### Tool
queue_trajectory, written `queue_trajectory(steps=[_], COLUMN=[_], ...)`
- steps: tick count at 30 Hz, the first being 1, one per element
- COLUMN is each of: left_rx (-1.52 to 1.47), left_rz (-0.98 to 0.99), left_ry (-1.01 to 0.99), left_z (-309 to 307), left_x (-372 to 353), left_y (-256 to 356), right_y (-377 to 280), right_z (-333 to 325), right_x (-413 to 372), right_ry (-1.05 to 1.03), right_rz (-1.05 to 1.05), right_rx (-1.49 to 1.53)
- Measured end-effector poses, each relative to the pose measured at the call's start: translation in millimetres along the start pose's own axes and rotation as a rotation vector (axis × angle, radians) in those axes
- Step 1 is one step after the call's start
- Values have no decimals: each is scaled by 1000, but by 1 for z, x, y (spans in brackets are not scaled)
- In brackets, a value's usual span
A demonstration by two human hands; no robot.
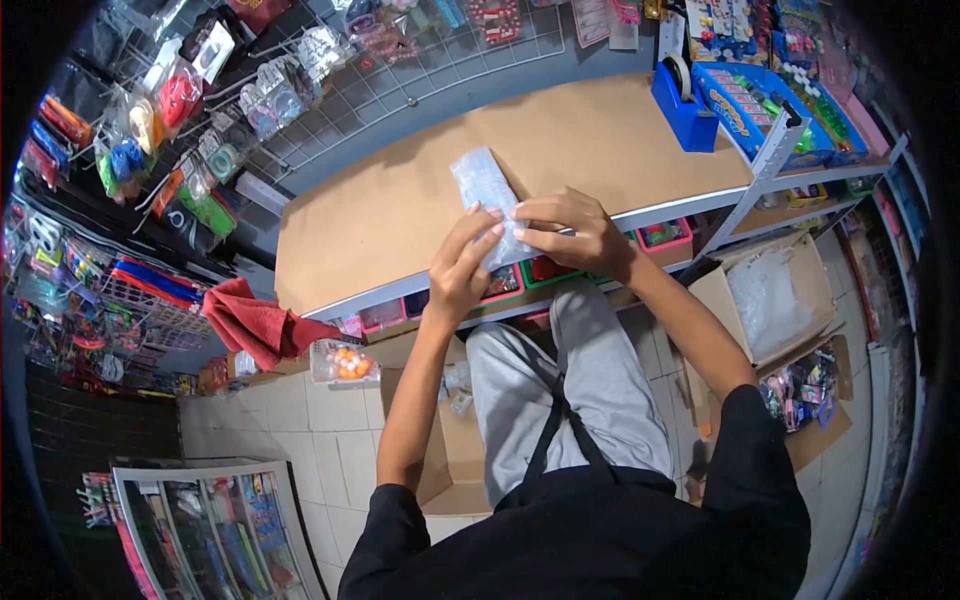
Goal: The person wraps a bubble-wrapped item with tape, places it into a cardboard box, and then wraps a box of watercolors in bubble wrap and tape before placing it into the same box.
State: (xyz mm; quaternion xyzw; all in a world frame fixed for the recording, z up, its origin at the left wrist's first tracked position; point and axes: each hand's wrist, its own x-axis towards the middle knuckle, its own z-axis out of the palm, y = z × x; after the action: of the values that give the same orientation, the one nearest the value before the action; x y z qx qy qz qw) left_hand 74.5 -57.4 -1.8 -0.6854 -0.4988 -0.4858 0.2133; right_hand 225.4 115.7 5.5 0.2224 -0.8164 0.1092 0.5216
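A long strip of translucent, crinkled plastic that looks like bubble wrap (481, 178) lies at the front edge of the brown-topped table (380, 230). Its far end rests on the surface and its near end hangs at the edge. My left hand (465, 262) pinches the near part from the left side. From the right, my right hand (575, 235) grips the same part with thumb and fingers, close to the left fingertips. Whether something is wrapped inside cannot be made out.
A blue tape dispenser (686, 108) and a blue display box (750, 110) stand at the table's right end. A red cloth (255, 325) hangs at the left corner. Small coloured bins (665, 234) sit under the tabletop. An open carton with clear plastic (765, 300) is at right.
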Motion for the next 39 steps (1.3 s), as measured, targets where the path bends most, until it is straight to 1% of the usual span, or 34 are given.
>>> queue_trajectory(steps=[1,3,6,10,12,13,16,17,20,21,24,27,30,33,39], left_rx=[-24,-46,-74,25,34,38,86,52,-45,-58,-68,-64,0,58,23], left_rz=[12,48,-22,-58,-32,-25,-94,-138,-254,-285,-297,-314,-237,-211,-234], left_ry=[25,67,102,-169,-284,-341,-451,-465,-388,-392,-429,-407,-379,-334,-198], left_z=[5,11,10,-12,-14,-13,-10,-13,-22,-26,-29,-26,-21,-13,4], left_x=[-2,0,15,22,8,-1,-20,-21,-31,-30,-26,-25,-27,-31,-37], left_y=[1,-2,1,2,-3,-3,8,11,12,14,15,13,8,7,10], right_y=[1,4,7,9,2,0,-6,-7,-10,-10,-12,-12,-13,-12,-13], right_z=[-3,-3,-4,-5,-3,-6,-1,1,-4,-6,-4,2,3,4,3], right_x=[0,1,9,6,-12,-23,-48,-54,-47,-45,-42,-47,-50,-52,-50], right_ry=[2,13,49,10,-29,-149,-255,-245,-248,-253,-257,-253,-259,-264,-247], right_rz=[-22,18,97,171,204,194,199,234,241,253,283,313,346,354,343], right_rx=[37,39,95,141,143,101,87,101,74,89,139,175,200,207,198])
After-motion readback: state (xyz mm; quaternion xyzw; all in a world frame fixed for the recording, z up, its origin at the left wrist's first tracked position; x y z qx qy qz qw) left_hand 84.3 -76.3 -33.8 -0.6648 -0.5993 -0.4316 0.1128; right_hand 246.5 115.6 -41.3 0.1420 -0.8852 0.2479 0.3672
